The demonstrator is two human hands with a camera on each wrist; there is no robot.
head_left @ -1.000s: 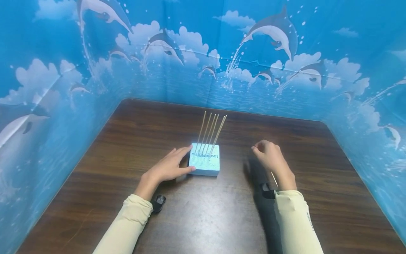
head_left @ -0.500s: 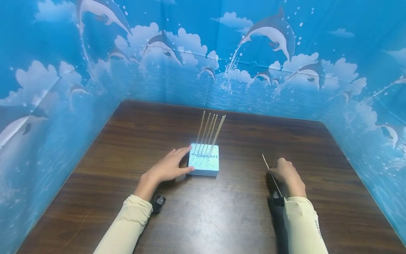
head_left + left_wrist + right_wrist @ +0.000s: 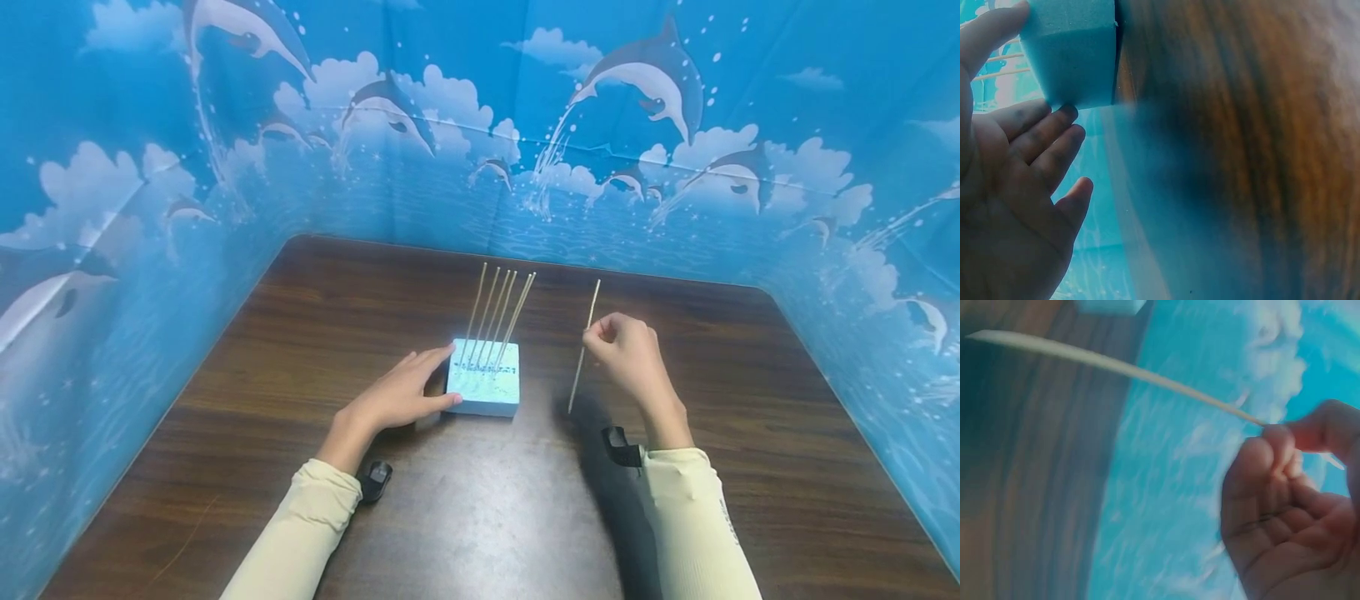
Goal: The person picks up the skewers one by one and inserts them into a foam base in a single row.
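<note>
A pale blue-green foam-like block (image 3: 483, 387) lies on the table, with several thin wooden sticks (image 3: 491, 312) standing in a row in it. At its left side, my left hand (image 3: 393, 392) rests thumb and forefinger on the corners, fingers fairly straight. The left wrist view has this hand (image 3: 1016, 181) with fingertips at the block's (image 3: 1075, 59) edge. Right of the block, my right hand (image 3: 630, 350) pinches a single thin wooden stick (image 3: 577, 379) between thumb and fingers. This stick is near upright, slightly tilted. In the right wrist view the stick (image 3: 1129, 367) extends from the fingertips (image 3: 1279, 437).
The dark wood-grain table (image 3: 337, 292) carries the block near its middle. A blue dolphin-print backdrop (image 3: 480, 192) rises behind the table and along both sides. Small black devices (image 3: 375, 481) sit at the wrists.
My right hand first drew back to the right, then moved forward and left again. The stick it holds swung from lying along the wrist to near upright. The left hand and block stayed still.
</note>
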